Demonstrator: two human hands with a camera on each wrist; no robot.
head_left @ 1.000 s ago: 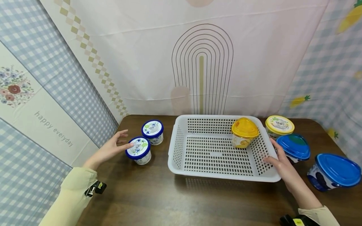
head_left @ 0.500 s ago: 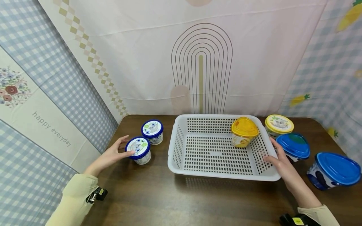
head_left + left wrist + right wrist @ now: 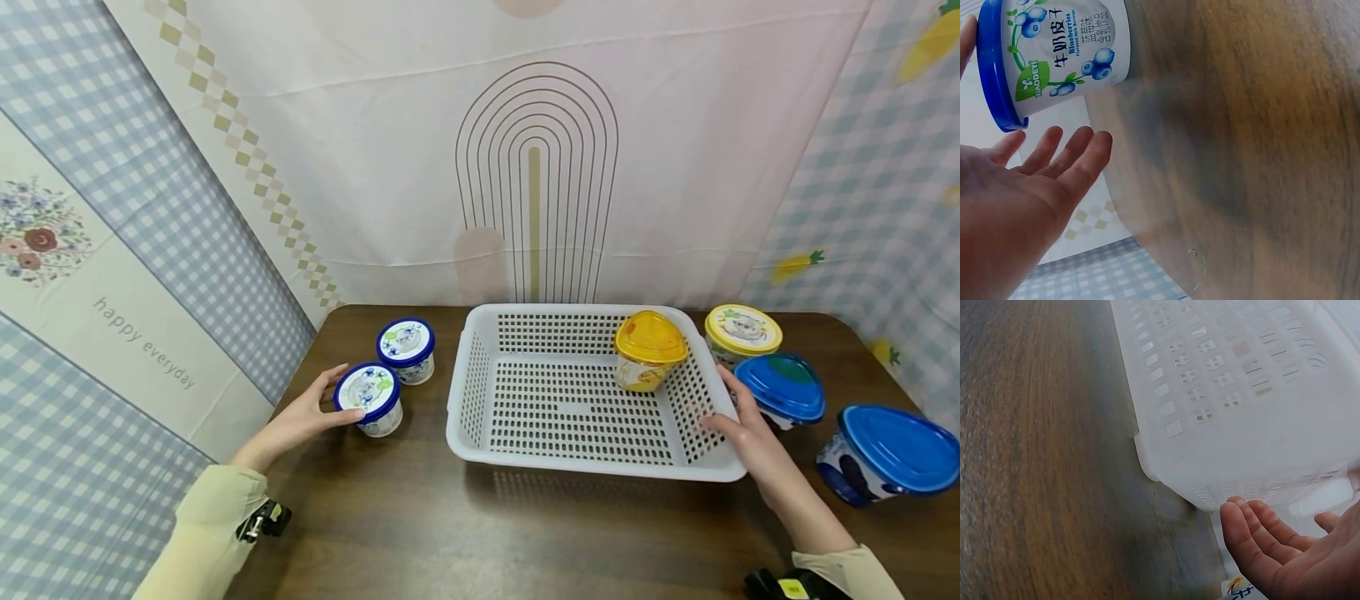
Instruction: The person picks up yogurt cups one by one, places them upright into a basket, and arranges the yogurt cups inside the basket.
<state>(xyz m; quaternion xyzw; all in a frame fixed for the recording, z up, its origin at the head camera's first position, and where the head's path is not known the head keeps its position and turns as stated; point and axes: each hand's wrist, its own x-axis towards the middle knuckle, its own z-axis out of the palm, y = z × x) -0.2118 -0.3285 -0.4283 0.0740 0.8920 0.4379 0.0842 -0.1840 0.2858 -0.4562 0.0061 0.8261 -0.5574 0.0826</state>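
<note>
In the head view a white tub (image 3: 367,392) with a blue lid stands on the table at left, and its label in the left wrist view says blueberries. My left hand (image 3: 302,423) reaches around it with fingers spread, the thumb at the lid's front edge and the other fingers at its far left side. Behind it stands a matching blueberry tub (image 3: 406,342). My right hand (image 3: 752,446) grips the right end of a white perforated plastic basket (image 3: 585,467), thumb inside and fingers outside the wall. A tub with a yellow lid (image 3: 649,337) sits at the right inside the basket.
Right of the basket stand a round tub with a yellow lid (image 3: 742,330), a blue-lidded tub (image 3: 780,388) and a larger blue-lidded tub (image 3: 892,454). Patterned cloth (image 3: 375,167) hangs behind the brown wooden table (image 3: 465,542).
My left hand has moved slightly toward me and closer around the front blueberry tub, its thumb sliding from the lid's top to its front edge. The right hand and basket stay put.
</note>
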